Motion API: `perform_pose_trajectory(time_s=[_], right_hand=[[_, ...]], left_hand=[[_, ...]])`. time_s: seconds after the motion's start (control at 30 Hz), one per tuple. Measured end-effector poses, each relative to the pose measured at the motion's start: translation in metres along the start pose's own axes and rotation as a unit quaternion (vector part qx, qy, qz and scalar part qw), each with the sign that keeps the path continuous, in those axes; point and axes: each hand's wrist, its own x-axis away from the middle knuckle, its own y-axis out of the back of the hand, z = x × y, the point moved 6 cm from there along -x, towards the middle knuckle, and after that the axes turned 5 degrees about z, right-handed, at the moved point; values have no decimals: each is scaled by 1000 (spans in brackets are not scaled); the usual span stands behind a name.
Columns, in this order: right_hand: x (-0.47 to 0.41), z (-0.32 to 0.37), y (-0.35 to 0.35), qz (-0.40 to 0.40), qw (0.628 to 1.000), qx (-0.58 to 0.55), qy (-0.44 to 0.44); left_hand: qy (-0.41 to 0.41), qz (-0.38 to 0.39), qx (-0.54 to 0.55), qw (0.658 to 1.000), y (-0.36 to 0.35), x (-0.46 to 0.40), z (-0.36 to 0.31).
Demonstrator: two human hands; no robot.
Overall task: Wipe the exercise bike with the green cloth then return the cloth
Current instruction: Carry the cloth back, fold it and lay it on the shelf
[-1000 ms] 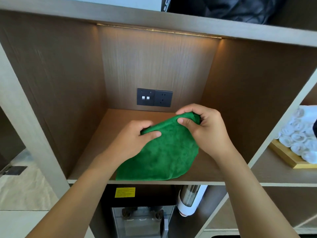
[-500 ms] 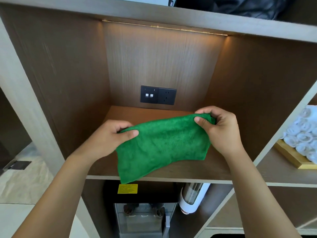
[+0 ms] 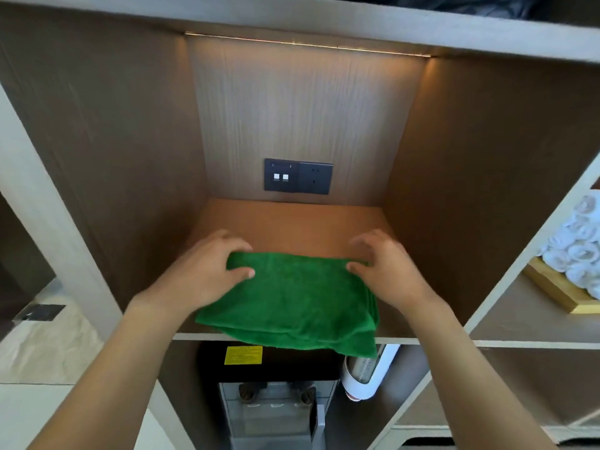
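Note:
The green cloth [image 3: 295, 300] lies folded on the wooden shelf [image 3: 292, 222] of an open cubby, and its near edge hangs a little over the shelf's front lip. My left hand [image 3: 207, 271] pinches the cloth's far left corner, thumb on top. My right hand [image 3: 386, 271] holds the far right corner with its thumb against the cloth; its fingers are blurred above the edge. The exercise bike is out of view.
A black socket plate [image 3: 298, 176] sits on the cubby's back wall. A water dispenser [image 3: 272, 401] and a cup holder [image 3: 367, 371] stand below the shelf. Rolled white towels [image 3: 581, 241] lie on a wooden tray [image 3: 558, 290] in the right cubby.
Both hands spread the cloth wide, then lowered it flat onto the shelf. It hung bunched between them before. The camera moved closer.

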Motion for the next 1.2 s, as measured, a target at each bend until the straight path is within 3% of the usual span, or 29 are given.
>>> perform_pose_trajectory(time_s=[0.13, 0.23, 0.3, 0.43, 0.67, 1.0, 1.2], right_hand=[[50, 38, -32, 116, 978, -78, 154], [77, 49, -59, 191, 960, 11, 202], [84, 46, -66, 171, 960, 71, 210], [84, 40, -54, 99, 971, -5, 217], [76, 35, -46, 112, 971, -35, 210], [60, 49, -9, -51, 977, -20, 206], [43, 38, 22, -96, 976, 1, 194]], left_hand=[[-110, 73, 49, 990, -42, 41, -21], [-104, 85, -14, 991, -66, 52, -23], [-108, 49, -38, 992, -67, 54, -21], [-123, 25, -11, 992, -68, 60, -15], [-105, 32, -3, 994, -62, 54, -20], [-134, -86, -92, 983, -43, 45, -51], [-93, -169, 12, 981, 1, 34, -13]])
